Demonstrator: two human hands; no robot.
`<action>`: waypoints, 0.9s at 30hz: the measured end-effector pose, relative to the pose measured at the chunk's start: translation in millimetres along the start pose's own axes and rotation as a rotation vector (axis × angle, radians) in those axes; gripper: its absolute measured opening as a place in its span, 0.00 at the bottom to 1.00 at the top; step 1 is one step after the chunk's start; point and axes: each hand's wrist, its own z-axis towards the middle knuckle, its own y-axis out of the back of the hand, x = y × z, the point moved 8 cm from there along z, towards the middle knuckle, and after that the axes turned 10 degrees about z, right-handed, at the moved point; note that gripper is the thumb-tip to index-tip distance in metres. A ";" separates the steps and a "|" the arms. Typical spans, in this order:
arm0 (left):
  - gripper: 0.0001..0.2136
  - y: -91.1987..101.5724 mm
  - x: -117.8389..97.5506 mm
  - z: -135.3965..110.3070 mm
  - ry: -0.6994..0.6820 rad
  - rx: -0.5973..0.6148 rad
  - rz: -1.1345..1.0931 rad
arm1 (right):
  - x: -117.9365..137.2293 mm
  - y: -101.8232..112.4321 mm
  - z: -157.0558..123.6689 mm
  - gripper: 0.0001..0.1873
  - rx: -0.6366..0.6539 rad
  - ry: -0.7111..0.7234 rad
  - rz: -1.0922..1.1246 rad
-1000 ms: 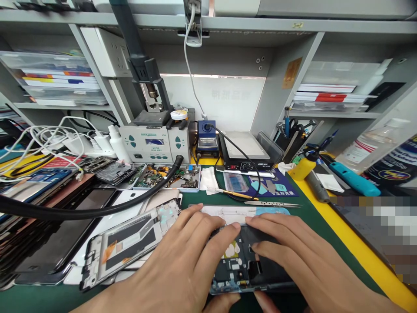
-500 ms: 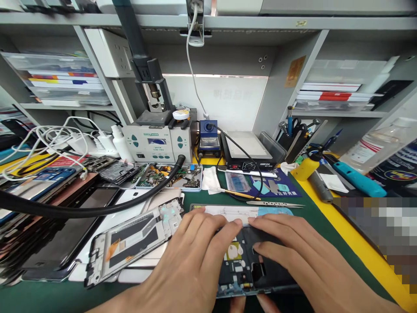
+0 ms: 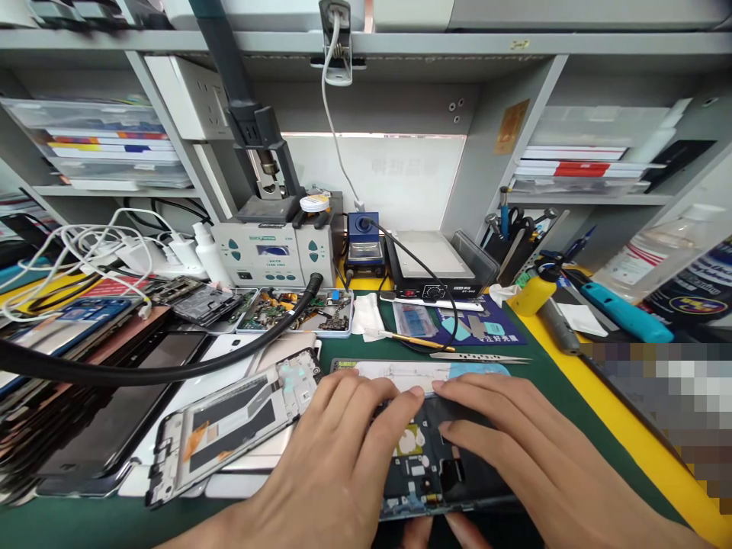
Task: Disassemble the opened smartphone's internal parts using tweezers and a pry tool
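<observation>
Through the head camera I look forward and down, close over the left hand (image 3: 335, 450) and right hand (image 3: 515, 438), across the tabletop (image 3: 85, 526) to the grey shelving (image 3: 457, 44).

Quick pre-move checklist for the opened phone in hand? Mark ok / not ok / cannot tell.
1. Left hand holding the opened phone: ok.
2. Right hand on it too: ok, fingers over the black panel.
3. Whole interior visible: not ok, hands cover parts.
4. Phone's underside clear: cannot tell, hidden.
5. Black hose clear of both hands: ok, off to the left.
6. Tweezers clear of fingers: ok, lying beyond the phone.
</observation>
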 end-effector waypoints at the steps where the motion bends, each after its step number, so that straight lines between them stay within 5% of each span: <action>1: 0.32 -1.3 0.3 -0.8 0.006 0.011 -0.011 | -0.9 -0.7 0.6 0.14 0.015 -0.011 -0.003; 13: 0.33 0.8 0.6 -0.2 0.038 0.056 -0.062 | -5.2 4.5 7.0 0.27 0.060 -0.026 -0.046; 27: 0.33 7.6 -0.8 2.3 -0.023 0.052 -0.057 | -6.4 11.3 4.9 0.27 0.019 0.032 0.011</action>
